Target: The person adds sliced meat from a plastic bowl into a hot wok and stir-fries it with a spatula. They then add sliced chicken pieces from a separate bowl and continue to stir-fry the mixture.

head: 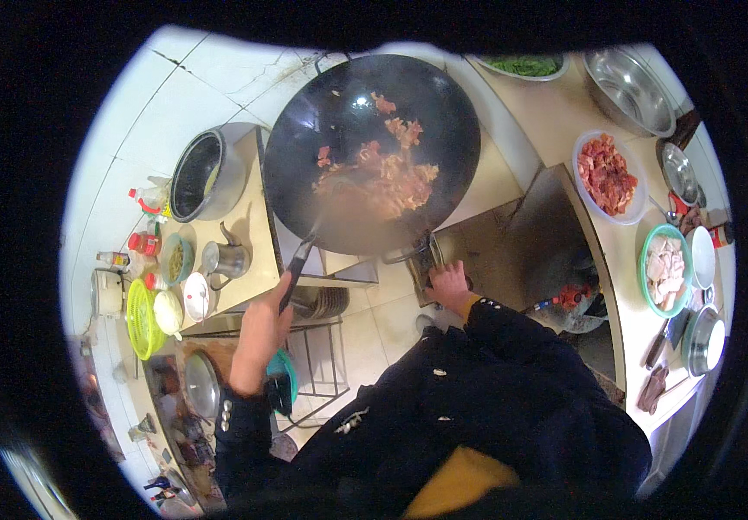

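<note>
My left hand (pixel 260 338) grips the black handle of a spatula (pixel 296 270). Its far end reaches into a large dark wok (pixel 452 130), where steam hides the tip. Browning meat pieces (pixel 406 172) lie in a heap across the wok's middle, with a few scattered higher up its wall. Below the wok's near rim, my right hand (pixel 450 285) is closed beside a metal loop handle (pixel 436 250). What its fingers touch is partly hidden, and I cannot tell if they grip that handle.
On the left counter stand a deep pot (pixel 198 175), a metal pitcher (pixel 225 259) and a yellow-green basket (pixel 142 318). The right counter holds a bowl of raw meat (pixel 607 175), a green-rimmed bowl of pale slices (pixel 665 270), a steel basin (pixel 630 91) and a cleaver (pixel 658 348).
</note>
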### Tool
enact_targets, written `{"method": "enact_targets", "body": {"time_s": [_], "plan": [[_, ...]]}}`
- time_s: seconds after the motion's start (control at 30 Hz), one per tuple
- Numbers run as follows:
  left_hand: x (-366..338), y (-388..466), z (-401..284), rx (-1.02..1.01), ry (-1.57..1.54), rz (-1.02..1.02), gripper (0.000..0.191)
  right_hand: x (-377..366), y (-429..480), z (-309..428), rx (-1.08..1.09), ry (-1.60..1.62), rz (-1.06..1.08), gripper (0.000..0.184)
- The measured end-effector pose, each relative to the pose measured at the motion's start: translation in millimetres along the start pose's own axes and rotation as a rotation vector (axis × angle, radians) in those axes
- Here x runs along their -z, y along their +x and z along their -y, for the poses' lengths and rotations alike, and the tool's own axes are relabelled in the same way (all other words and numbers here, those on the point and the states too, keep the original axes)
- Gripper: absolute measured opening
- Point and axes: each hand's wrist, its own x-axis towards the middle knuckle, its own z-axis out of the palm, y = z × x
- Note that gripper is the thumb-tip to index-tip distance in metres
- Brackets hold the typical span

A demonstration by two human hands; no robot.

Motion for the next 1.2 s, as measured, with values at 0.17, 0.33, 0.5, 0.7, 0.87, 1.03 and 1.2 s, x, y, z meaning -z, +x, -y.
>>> {"method": "enact_targets", "body": {"time_s": [0.17, 0.33, 0.5, 0.7, 0.87, 1.03, 1.2], "plan": [[-33.1, 48.2, -8.1, 0.086, 0.210, 0.075, 0.058, 1.7, -1.6, 0.1, 0.019, 0.004, 0.011, 0.045], [-44.8, 121.6, 0.3, -0.026, 0.097, -0.147, 0.057, 5.9, -0.9, 1.9, 0.058, -0.020, 0.003, 0.043], [-58.9, 145.2, -36.0, 0.046, -0.099, -0.180, 0.053, 9.0, -5.9, 1.1, 0.075, 0.019, -0.005, 0.039], [-54.2, 73.5, -43.2, 0.066, -0.241, 0.011, 0.050, 9.0, -5.6, -3.4, 0.113, 0.002, -0.010, 0.035], [6.8, -13.6, -47.9, 0.011, -0.203, 0.027, 0.054, 12.5, -5.1, -7.4, 0.134, -0.024, 0.008, 0.036], [-26.0, 26.6, -49.3, 0.009, -0.025, 0.020, 0.051, 23.8, -11.1, -13.4, 0.083, 0.072, 0.020, 0.039], [-55.4, 100.3, -7.6, -0.089, -0.141, -0.158, 0.055, 20.6, -25.3, -55.9, -0.036, 0.190, -0.035, 0.041]]}}
